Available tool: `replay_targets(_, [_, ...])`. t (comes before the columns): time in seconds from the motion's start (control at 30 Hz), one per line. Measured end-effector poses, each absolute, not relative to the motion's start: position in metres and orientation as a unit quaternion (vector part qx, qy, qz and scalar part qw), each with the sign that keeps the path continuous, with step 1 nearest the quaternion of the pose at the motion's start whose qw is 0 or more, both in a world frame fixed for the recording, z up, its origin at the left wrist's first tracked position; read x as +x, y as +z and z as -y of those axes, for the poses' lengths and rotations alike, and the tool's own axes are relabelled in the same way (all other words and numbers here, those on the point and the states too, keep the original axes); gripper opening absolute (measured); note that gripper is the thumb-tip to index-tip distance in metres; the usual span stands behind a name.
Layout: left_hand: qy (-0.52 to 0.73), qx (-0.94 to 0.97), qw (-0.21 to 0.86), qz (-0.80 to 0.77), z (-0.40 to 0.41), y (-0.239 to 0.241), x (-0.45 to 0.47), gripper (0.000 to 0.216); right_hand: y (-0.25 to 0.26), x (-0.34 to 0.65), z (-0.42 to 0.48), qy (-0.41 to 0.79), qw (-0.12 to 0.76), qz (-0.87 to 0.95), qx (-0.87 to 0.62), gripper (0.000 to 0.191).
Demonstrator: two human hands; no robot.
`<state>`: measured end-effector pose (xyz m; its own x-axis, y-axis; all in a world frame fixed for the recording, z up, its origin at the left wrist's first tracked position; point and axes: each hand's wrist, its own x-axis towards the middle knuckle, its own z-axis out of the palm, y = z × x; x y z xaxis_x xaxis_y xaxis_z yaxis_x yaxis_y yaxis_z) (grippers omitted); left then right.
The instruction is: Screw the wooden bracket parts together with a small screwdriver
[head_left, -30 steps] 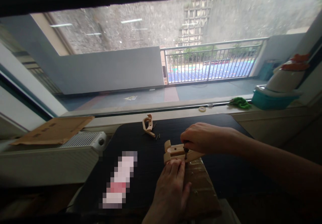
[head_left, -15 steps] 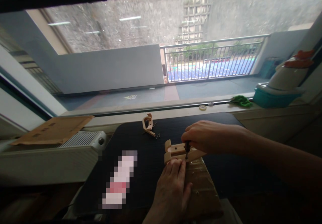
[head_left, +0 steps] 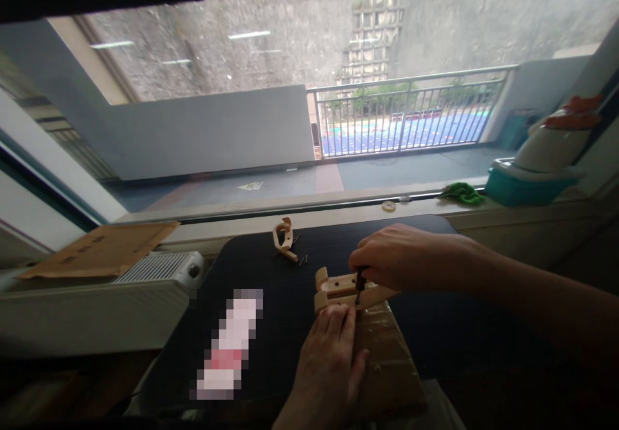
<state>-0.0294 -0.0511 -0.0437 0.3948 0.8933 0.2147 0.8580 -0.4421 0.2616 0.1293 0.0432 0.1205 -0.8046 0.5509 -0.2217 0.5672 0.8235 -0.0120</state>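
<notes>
My right hand (head_left: 399,256) is closed around the dark handle of a screwdriver (head_left: 360,279). The screwdriver stands nearly upright, its tip at a hole in the nearer of two pale wooden pieces (head_left: 333,302) with raised, curved left ends. These pieces lie side by side on a cardboard box (head_left: 387,359). My left hand (head_left: 329,343) rests across the box, fingers together and pressing on the nearer wooden piece, thumb apart on the cardboard. Whether a screw sits under the tip is too small to tell.
Another wooden piece, hook-shaped (head_left: 276,240), lies farther back on the black table (head_left: 242,262), with several small screws (head_left: 303,261) beside it. A blurred-out flat object (head_left: 227,346) lies left. Behind are a windowsill with a tape roll (head_left: 389,206), a green cloth (head_left: 461,193) and a teal container (head_left: 522,185).
My right hand has rolled slightly and lifted a little at the screwdriver handle, baring more of the wood's right end. My left hand stays in place.
</notes>
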Motion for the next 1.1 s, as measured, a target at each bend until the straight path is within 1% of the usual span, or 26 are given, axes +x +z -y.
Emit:
replay_targets(0.13, [0.166, 0.833, 0.054, -0.525, 0.052, -0.044, -0.029, 0.052, 0.119, 0.128, -0.041, -0.046, 0.119, -0.954, 0.273, 0.018])
replay_targets(0.27, [0.171, 0.831, 0.053, -0.527, 0.052, -0.046, -0.03, 0.05, 0.112, 0.126, -0.044, -0.047, 0.097, -0.959, 0.261, 0.02])
replay_targets(0.53, [0.166, 0.829, 0.061, -0.531, 0.051, -0.044, -0.029, 0.05, 0.106, 0.126, -0.047, -0.043, 0.081, -0.958, 0.273, 0.019])
replay_targets(0.67, [0.168, 0.828, 0.058, -0.532, 0.052, -0.042, -0.029, 0.05, 0.11, 0.127, -0.044, -0.038, 0.086, -0.954, 0.285, 0.022])
replay_targets(0.8, [0.167, 0.83, 0.058, -0.529, 0.051, -0.043, -0.029, 0.049, 0.12, 0.129, -0.04, -0.053, 0.104, -0.949, 0.295, 0.017])
replay_targets(0.9, [0.165, 0.831, 0.059, -0.528, 0.051, -0.043, -0.029, 0.05, 0.123, 0.131, -0.04, -0.06, 0.114, -0.949, 0.288, 0.017])
replay_targets(1.1, [0.157, 0.83, 0.062, -0.531, 0.051, -0.042, -0.029, 0.05, 0.117, 0.132, -0.044, -0.069, 0.088, -0.956, 0.272, 0.019])
